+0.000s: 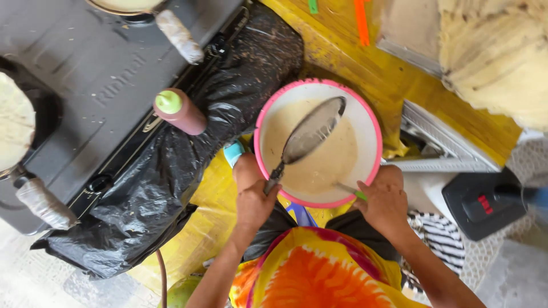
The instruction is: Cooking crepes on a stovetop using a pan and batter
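Pink-rimmed bowl point(371, 122) of pale batter sits centre frame near the yellow table's point(365, 68) lower edge; the left hand point(254, 197) grips a ladle point(311, 134) over it, the right hand point(385, 197) closes on a green-handled utensil point(349, 189). Crowding the left: black plastic sheet point(171, 171), green-capped squeeze bottle point(180, 111), dark stove point(97, 74) in the upper left

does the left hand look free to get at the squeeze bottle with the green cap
Probably not right away: the left hand is closed on the ladle handle over the batter bowl. The bottle stands uncovered just beyond, nothing between them.
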